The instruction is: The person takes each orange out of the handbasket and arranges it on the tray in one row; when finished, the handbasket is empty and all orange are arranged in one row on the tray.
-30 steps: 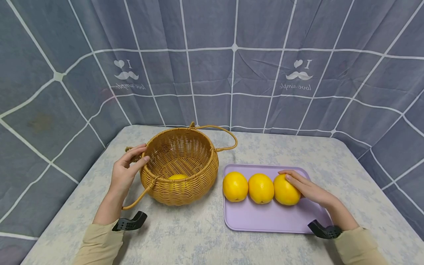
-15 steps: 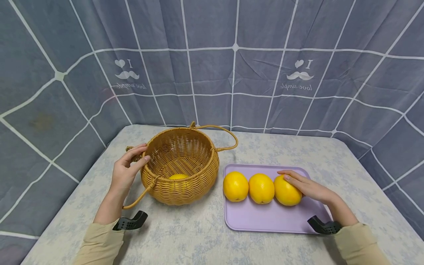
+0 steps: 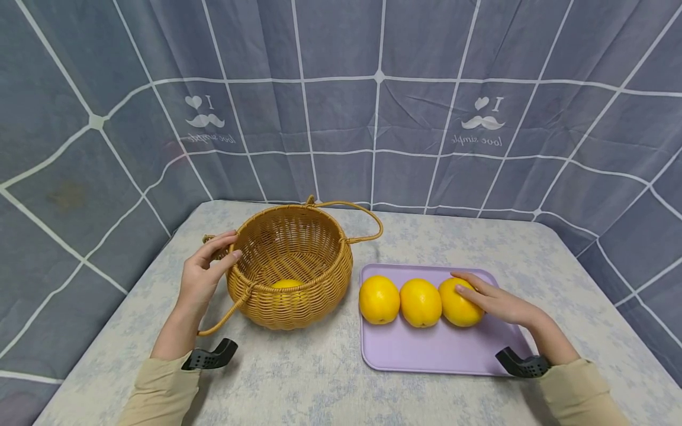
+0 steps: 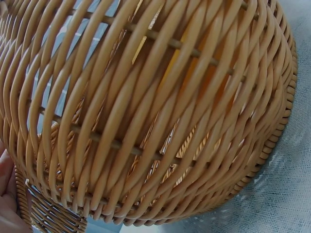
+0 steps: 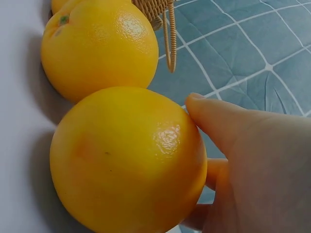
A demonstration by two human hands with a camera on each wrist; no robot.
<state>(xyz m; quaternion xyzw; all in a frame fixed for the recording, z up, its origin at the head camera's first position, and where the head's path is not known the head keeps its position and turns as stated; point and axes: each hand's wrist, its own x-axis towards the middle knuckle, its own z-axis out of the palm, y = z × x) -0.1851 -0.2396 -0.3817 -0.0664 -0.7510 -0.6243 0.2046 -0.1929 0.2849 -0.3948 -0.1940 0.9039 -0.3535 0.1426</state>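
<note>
A round wicker basket [image 3: 290, 307] stands at left centre, with one orange [image 3: 286, 284] partly visible inside. My left hand [image 3: 201, 277] holds its left rim between thumb and fingers. In the left wrist view the woven wall [image 4: 146, 121] fills most of the picture. On a lilac tray [image 3: 421, 355] three oranges sit in a row: a left orange [image 3: 379, 300], a middle orange [image 3: 420, 303] and a right orange [image 3: 459, 303]. My right hand [image 3: 495, 302] grips the right orange from its right side, thumb on top. The right wrist view shows this orange [image 5: 126, 160] close up, the far fingers partly hidden behind it.
One basket handle [image 3: 367, 234] sticks out toward the tray; another handle [image 3: 221, 322] hangs at the front left. A patterned cloth [image 3: 298, 378] covers the table. Grey-blue curtains [image 3: 341, 118] with white lines enclose the back and sides.
My right thumb has shifted left over the right orange, and that orange has tipped and moved slightly away from me. The left hand and basket stay in place.
</note>
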